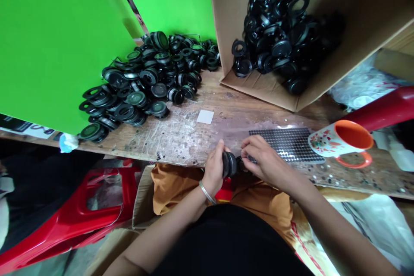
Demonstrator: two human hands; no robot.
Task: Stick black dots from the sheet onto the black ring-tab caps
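Note:
My left hand [215,168] is closed round a black round part [229,164] at the near edge of the wooden bench [181,133]. My right hand [263,159] pinches at the part's right side, fingers pressed together; what is under the fingertips is hidden. Just behind my right hand lies a sheet of small black dots [287,142]. A silver bangle sits on my left wrist.
A heap of black round parts [145,82] lies on the bench at the back left. An open cardboard box [291,90] with more black parts stands at the back right. A white and orange mug [343,140] is at the right. A small white square [205,117] lies mid-bench. A red stool [80,215] is below left.

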